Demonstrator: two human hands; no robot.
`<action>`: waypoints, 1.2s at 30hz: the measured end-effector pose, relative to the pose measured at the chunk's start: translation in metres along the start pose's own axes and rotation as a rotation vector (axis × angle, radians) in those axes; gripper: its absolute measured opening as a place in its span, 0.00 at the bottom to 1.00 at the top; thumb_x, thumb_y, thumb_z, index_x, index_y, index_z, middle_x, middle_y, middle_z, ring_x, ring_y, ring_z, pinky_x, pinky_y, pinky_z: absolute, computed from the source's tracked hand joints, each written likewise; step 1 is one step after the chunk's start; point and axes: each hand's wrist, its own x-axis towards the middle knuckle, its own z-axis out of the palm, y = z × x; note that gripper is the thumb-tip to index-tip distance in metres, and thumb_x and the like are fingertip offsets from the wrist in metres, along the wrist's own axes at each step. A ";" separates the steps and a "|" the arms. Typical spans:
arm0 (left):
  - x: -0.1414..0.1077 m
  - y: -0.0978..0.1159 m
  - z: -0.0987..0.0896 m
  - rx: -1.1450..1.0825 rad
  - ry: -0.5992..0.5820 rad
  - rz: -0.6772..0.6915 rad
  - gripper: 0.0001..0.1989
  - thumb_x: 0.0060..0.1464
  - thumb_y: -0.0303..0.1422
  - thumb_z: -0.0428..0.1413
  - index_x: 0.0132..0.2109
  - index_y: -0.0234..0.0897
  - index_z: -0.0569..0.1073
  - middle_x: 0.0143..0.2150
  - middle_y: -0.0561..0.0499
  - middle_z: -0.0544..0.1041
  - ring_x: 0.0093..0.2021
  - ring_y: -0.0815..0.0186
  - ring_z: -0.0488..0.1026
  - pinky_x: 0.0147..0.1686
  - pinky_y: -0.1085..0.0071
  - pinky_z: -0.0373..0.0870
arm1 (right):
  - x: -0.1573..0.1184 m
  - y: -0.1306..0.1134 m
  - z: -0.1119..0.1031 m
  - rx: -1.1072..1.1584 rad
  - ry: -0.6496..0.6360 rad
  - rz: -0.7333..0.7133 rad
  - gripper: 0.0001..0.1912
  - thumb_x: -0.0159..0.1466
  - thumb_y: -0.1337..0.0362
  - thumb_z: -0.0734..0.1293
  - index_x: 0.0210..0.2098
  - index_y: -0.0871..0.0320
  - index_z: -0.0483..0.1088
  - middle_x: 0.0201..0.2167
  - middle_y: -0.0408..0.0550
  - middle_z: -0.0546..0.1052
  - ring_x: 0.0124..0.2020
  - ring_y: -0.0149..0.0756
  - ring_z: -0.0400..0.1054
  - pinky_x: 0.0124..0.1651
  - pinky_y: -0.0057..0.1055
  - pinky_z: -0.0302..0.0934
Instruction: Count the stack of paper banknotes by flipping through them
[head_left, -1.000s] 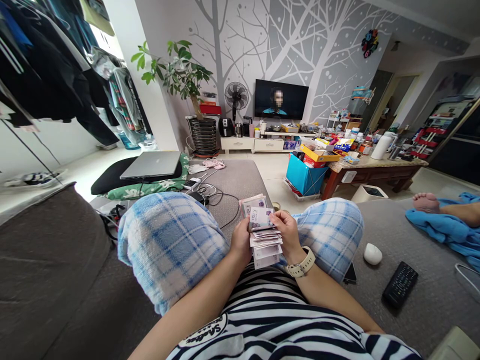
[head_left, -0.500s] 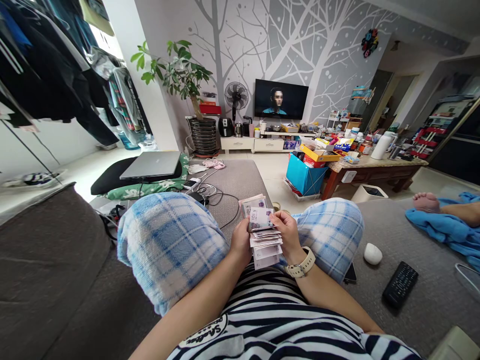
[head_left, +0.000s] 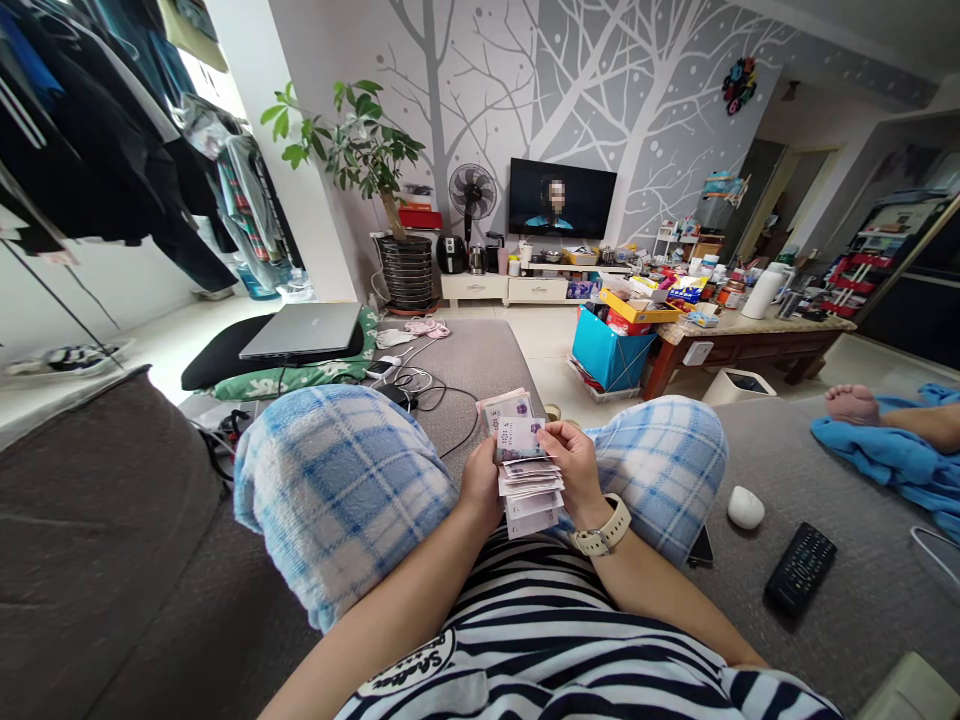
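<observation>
Stripes, dark and white, cover the shirt (head_left: 577, 640) nearest the camera. Just beyond it, between plaid-covered knees, banknotes (head_left: 529, 484) sit in both hands, their lower ends stepped in layers toward the shirt. The left hand (head_left: 482, 480) grips the left edge of the bundle; the right hand (head_left: 576, 464), a beige-strapped watch (head_left: 604, 528) on its wrist, pinches the right end of an upper note between thumb and finger. A black remote control (head_left: 801, 568) lies on the grey sofa at right. Farther off, a closed laptop (head_left: 304, 330) rests on cushions at left, a cluttered wooden table (head_left: 750, 347) stands at right, and a television (head_left: 562, 200) is by the tree-patterned wall.
</observation>
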 end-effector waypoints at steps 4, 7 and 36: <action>0.001 0.000 -0.001 -0.001 -0.013 -0.002 0.09 0.39 0.34 0.62 0.29 0.34 0.76 0.26 0.49 0.79 0.31 0.59 0.77 0.32 0.68 0.72 | 0.000 0.001 -0.002 -0.058 0.009 -0.051 0.16 0.55 0.50 0.72 0.26 0.57 0.72 0.22 0.42 0.72 0.25 0.32 0.62 0.29 0.29 0.57; 0.003 -0.002 -0.002 -0.023 -0.023 -0.026 0.10 0.41 0.35 0.62 0.32 0.33 0.77 0.30 0.46 0.81 0.31 0.59 0.78 0.34 0.66 0.73 | 0.001 0.003 -0.005 -0.067 -0.018 -0.060 0.18 0.59 0.49 0.70 0.25 0.57 0.71 0.20 0.42 0.71 0.23 0.31 0.61 0.29 0.30 0.56; 0.005 -0.004 -0.001 -0.041 -0.002 -0.014 0.14 0.41 0.37 0.63 0.34 0.31 0.77 0.31 0.46 0.81 0.30 0.63 0.77 0.35 0.68 0.72 | 0.007 0.008 -0.006 -0.065 0.043 -0.016 0.18 0.56 0.51 0.71 0.21 0.57 0.65 0.19 0.38 0.63 0.23 0.29 0.53 0.26 0.29 0.50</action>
